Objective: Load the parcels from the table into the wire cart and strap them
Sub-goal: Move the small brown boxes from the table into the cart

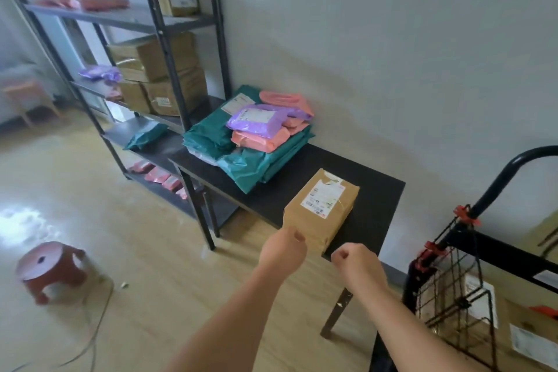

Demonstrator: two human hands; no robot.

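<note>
Both of the person's arms are stretched toward the brown cardboard box with a white shipping label, which lies at the near edge of the black bench. The left hand has its fingers curled in and holds nothing; it is right at the box's near left corner, though I cannot tell whether it touches. The right hand is curled the same way, holds nothing, and hovers just off the near right corner. Further back on the bench is a slumped heap of teal, pink and purple plastic mailer bags. Off to the right is the black wire cart, with what look like labelled cardboard boxes inside it and red-hooked black cords clipped along its top rail. The worry I have is the grip: with the fingers tucked in, a hurried grab could nudge the box off the bench edge it sits so near, so the hands need to open and take both sides. Swinging it across, a corner could catch the cords or the mesh wall. Later, those slick bags look ready to slide off the pile if one is pulled from underneath.
</note>
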